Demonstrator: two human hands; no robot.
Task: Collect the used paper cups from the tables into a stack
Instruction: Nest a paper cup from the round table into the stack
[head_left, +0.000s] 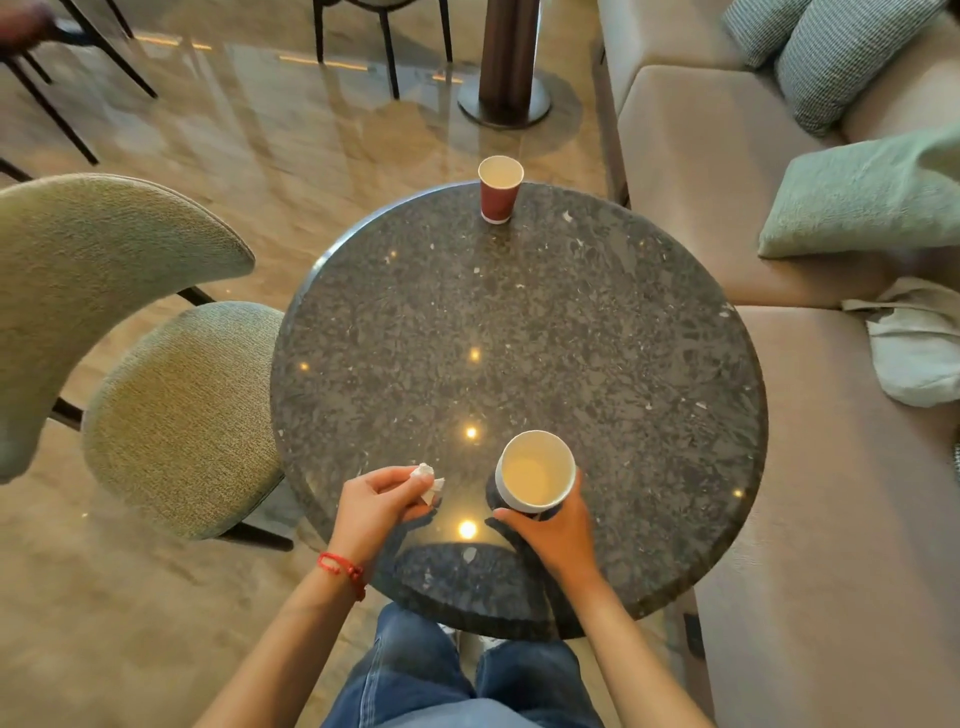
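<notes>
At the near edge of the round dark stone bench (597, 332), the right hand (558, 535) has its fingers (504, 514) curled round a white-lined paper cup (535, 473), upright and empty as far as shows, while the left hand (379, 501) pinches a crumpled white tissue (428, 480) just above the surface. At the far edge, well apart from both hands, a red paper cup (500, 189) stands upright, with a green padded chair (171, 410) left of the bench and a beige sofa (810, 467) with cushions on the right.
</notes>
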